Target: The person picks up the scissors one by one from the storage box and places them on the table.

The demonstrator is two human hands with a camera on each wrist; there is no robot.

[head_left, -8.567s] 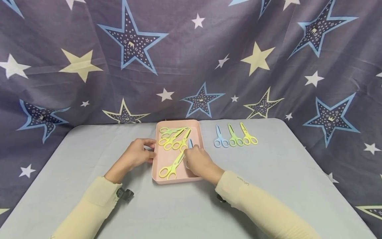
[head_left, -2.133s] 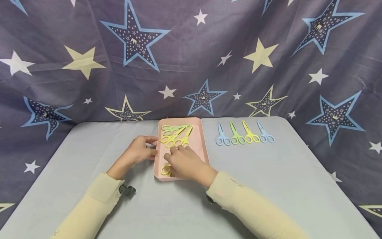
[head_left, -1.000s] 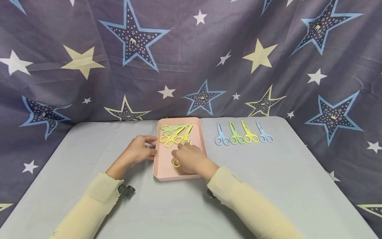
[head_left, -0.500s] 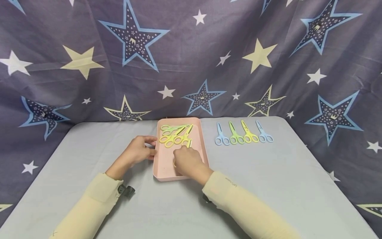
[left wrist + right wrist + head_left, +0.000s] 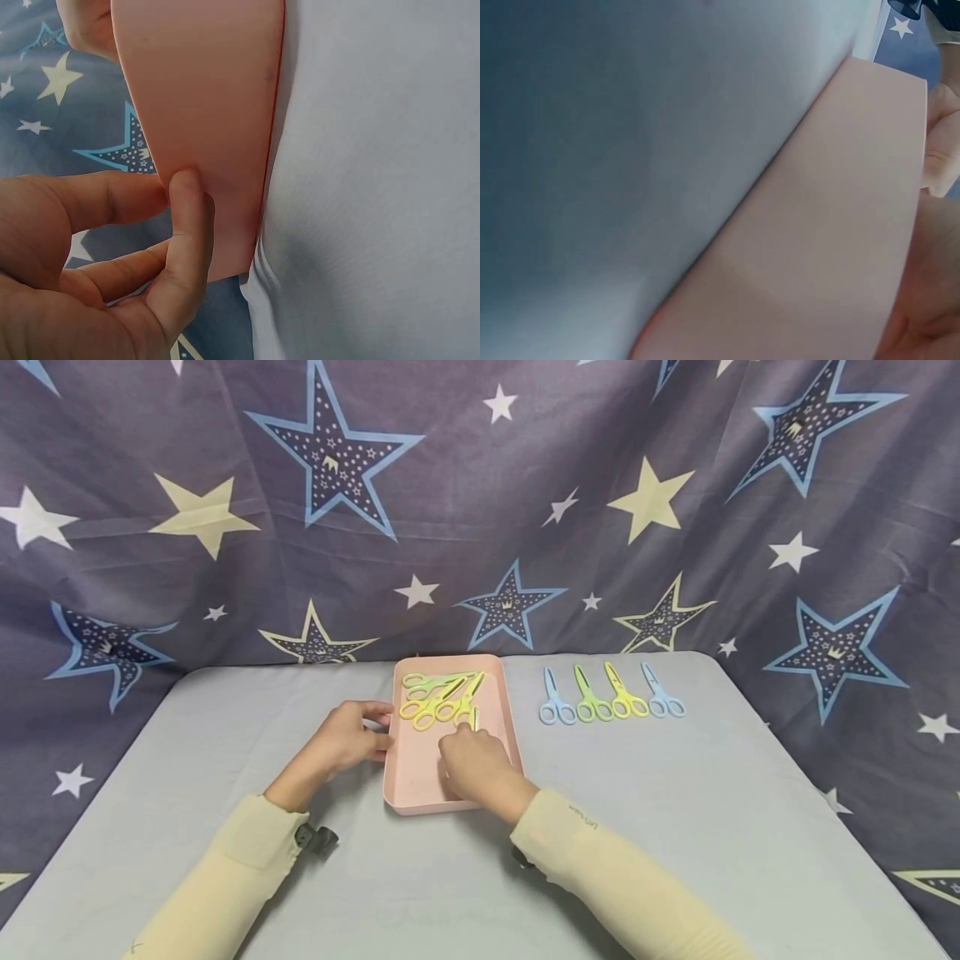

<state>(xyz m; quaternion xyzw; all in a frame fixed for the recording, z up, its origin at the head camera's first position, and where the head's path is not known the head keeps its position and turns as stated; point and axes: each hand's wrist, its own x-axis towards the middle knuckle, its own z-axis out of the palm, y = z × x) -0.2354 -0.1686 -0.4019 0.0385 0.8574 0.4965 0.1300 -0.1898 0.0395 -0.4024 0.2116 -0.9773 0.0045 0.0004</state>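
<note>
The left hand (image 5: 347,739) braces relaxed fingers against the shallow, rectangular pink plastic tray (image 5: 412,777), while the right hand (image 5: 480,768), seemingly gripping yellow scissors (image 5: 476,718) inside, should keep their blades clear of the overlapping yellow and green scissors (image 5: 438,700).

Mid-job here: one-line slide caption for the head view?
Left hand against a pink tray, right hand holding scissors inside, with four scissors lined up on the table.

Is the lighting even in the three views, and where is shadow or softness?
Head view: fairly even light, soft shadow beside the left sleeve, row of scissors clear; left wrist view: dim shadow on the grey tablecloth near the left hand; right wrist view: uneven, the tablecloth darkening towards the left, its texture soft.
</note>
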